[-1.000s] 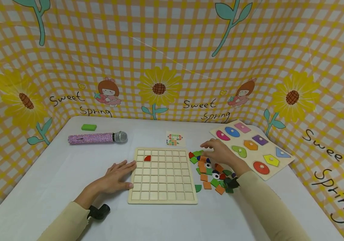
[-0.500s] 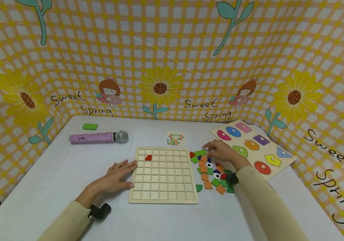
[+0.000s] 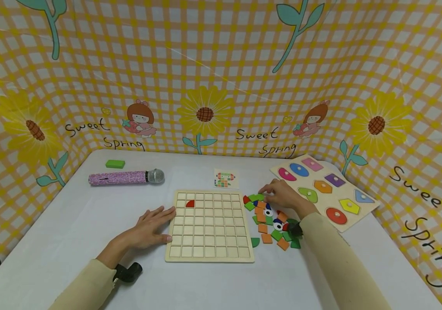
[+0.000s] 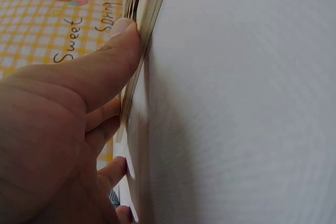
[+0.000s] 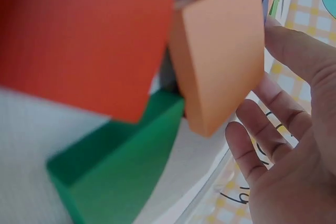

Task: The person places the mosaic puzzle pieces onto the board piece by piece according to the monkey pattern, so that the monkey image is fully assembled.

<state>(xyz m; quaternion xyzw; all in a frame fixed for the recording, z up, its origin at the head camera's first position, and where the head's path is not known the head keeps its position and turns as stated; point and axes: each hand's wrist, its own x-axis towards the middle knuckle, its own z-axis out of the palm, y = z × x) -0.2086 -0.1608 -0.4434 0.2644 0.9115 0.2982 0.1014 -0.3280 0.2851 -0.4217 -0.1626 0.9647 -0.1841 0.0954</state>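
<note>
A square wooden grid board [image 3: 209, 226] lies on the table with one red quarter-circle piece [image 3: 190, 204] in a cell of its second row from the top. My left hand [image 3: 149, 228] rests at the board's left edge, fingers spread, the thumb touching the rim; the left wrist view shows the thumb [image 4: 113, 59] against the board's side. At the far end of a loose pile of coloured pieces is my right hand [image 3: 284, 194], its fingertips by light green pieces [image 3: 257, 197]. An orange piece [image 5: 220, 56] and a green piece [image 5: 126, 161] lie close to it. Its index fingertip is hidden in the right wrist view.
A small pattern card [image 3: 226, 178] lies beyond the board. At the back left are a purple microphone [image 3: 122, 177] and a green block [image 3: 115, 164]. A knobbed shape puzzle [image 3: 323, 189] lies at the right, under the right hand's far side. Patterned cloth walls surround the table.
My right hand has shifted slightly above the far end of the pile, its fingers coming down closer to the pieces. The left hand and the board stay in place.
</note>
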